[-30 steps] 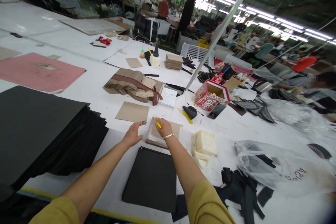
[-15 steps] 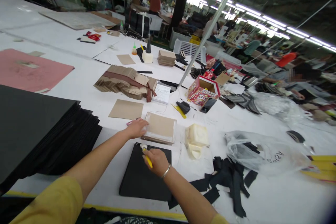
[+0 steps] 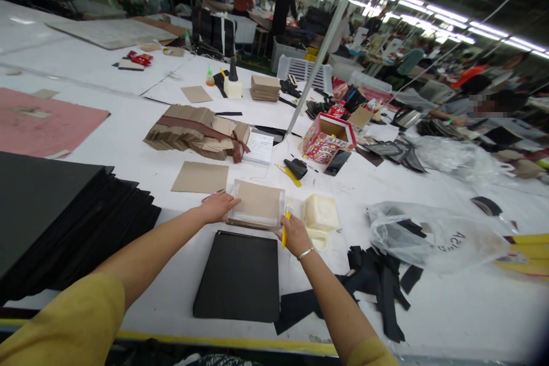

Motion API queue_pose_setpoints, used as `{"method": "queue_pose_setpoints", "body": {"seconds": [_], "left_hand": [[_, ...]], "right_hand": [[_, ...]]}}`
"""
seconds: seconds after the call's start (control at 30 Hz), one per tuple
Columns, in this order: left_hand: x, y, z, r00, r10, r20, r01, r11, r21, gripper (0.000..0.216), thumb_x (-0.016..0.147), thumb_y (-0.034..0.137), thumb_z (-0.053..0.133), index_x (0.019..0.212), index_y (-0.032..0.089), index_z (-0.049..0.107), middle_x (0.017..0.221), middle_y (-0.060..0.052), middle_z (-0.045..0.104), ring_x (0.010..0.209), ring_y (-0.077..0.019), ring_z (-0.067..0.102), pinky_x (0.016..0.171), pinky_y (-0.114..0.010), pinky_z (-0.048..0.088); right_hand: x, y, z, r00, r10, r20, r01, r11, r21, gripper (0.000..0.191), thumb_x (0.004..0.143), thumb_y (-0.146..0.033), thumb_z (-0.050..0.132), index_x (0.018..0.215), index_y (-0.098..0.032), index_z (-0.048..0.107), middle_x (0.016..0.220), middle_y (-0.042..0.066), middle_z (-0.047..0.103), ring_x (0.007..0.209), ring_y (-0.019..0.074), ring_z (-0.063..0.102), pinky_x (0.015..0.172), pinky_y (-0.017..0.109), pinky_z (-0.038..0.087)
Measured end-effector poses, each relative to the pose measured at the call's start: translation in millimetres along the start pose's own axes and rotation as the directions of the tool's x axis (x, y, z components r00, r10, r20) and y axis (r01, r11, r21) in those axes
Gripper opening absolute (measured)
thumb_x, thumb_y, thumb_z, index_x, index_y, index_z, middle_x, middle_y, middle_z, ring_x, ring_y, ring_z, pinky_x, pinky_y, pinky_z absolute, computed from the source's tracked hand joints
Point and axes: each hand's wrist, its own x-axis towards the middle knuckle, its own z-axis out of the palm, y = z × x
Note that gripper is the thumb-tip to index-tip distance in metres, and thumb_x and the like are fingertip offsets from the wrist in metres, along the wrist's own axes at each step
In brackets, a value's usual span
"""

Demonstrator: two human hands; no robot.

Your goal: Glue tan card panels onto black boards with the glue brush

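My left hand (image 3: 219, 207) rests its extended fingers on the left edge of a stack of tan cardboard sheets (image 3: 259, 197) with whitish borders. A small pink-handled tool (image 3: 211, 195) lies just behind that hand, partly hidden. In my right hand (image 3: 295, 235) is a yellow-handled brush (image 3: 286, 230), its pale bristle end pointing up at the stack's right edge. Close beside that hand stands a cut-open cream plastic container (image 3: 321, 211). Below the stack, a pile of black rectangular sheets (image 3: 237, 280) lies on the table.
A tall pile of black sheets (image 3: 47, 206) fills the left. Behind the stack are a single cardboard sheet (image 3: 200, 177), a tied cardboard bundle (image 3: 189, 131) and a red box (image 3: 321, 146). Black strips (image 3: 381, 291) and a plastic bag (image 3: 433, 240) lie right. A slanted pole (image 3: 319, 63) rises behind.
My right hand has moved right and away from me with the brush, from above the black sheets to the cardboard stack's right edge. My left hand stays at the stack's left edge.
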Motion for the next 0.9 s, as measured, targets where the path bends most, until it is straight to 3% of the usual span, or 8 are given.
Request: {"method": "queue_pose_setpoints", "body": {"seconds": [0.17, 0.3, 0.53, 0.73, 0.9], "left_hand": [[6.6, -3.4, -12.0, 0.994, -0.008, 0.111, 0.009, 1.0, -0.014, 0.069, 0.055, 0.023, 0.069, 0.12, 0.023, 0.045, 0.107, -0.01, 0.057, 0.098, -0.0251, 0.053, 0.081, -0.03, 0.038], [9.5, -1.3, -22.1, 0.987, 0.084, 0.134, -0.083, 0.996, -0.015, 0.062, 0.062, 0.022, 0.06, 0.122, 0.021, 0.043, 0.106, -0.01, 0.057, 0.096, -0.0241, 0.053, 0.081, -0.03, 0.038], [18.2, -3.2, -29.4, 0.967, 0.256, -0.007, -0.256, 0.966, 0.037, 0.044, 0.072, 0.016, 0.05, 0.116, 0.023, 0.049, 0.117, -0.012, 0.05, 0.108, -0.0246, 0.044, 0.09, -0.035, 0.032], [44.0, -19.8, -28.5, 0.961, 0.25, -0.118, -0.224, 0.955, 0.195, 0.026, 0.081, 0.013, 0.038, 0.097, 0.021, 0.057, 0.101, -0.013, 0.055, 0.098, -0.0235, 0.046, 0.082, -0.038, 0.033], [55.1, -11.2, -40.2, 0.955, 0.228, -0.19, -0.174, 0.949, 0.261, 0.02, 0.08, 0.012, 0.039, 0.085, 0.018, 0.057, 0.091, -0.011, 0.055, 0.092, -0.0221, 0.046, 0.082, -0.038, 0.032]], "right_hand": [[-1.3, 12.3, 7.4, 0.997, -0.076, 0.023, 0.077, 0.996, -0.047, 0.027, 0.074, -0.027, 0.061, 0.096, -0.018, 0.05, 0.095, 0.011, 0.057, 0.1, 0.0247, 0.048, 0.086, 0.04, 0.039], [0.0, 16.1, 10.5, 0.994, -0.114, -0.006, 0.113, 0.993, -0.039, 0.025, 0.074, -0.023, 0.059, 0.097, -0.018, 0.05, 0.094, 0.011, 0.058, 0.098, 0.0242, 0.049, 0.085, 0.04, 0.041], [2.5, 13.0, 10.6, 0.993, -0.093, -0.07, 0.09, 0.995, -0.038, 0.026, 0.073, -0.03, 0.06, 0.094, -0.018, 0.049, 0.094, 0.01, 0.056, 0.096, 0.0236, 0.049, 0.085, 0.041, 0.042], [2.3, 7.3, 10.9, 0.991, -0.073, -0.116, 0.066, 0.996, -0.061, 0.024, 0.076, -0.033, 0.057, 0.094, -0.019, 0.049, 0.098, 0.011, 0.055, 0.101, 0.0247, 0.048, 0.088, 0.042, 0.042], [0.5, 6.6, 15.8, 0.981, 0.015, -0.194, 0.0, 0.997, 0.081, 0.024, 0.075, -0.032, 0.057, 0.093, -0.019, 0.047, 0.09, 0.009, 0.055, 0.094, 0.0231, 0.051, 0.081, 0.04, 0.045]]}}
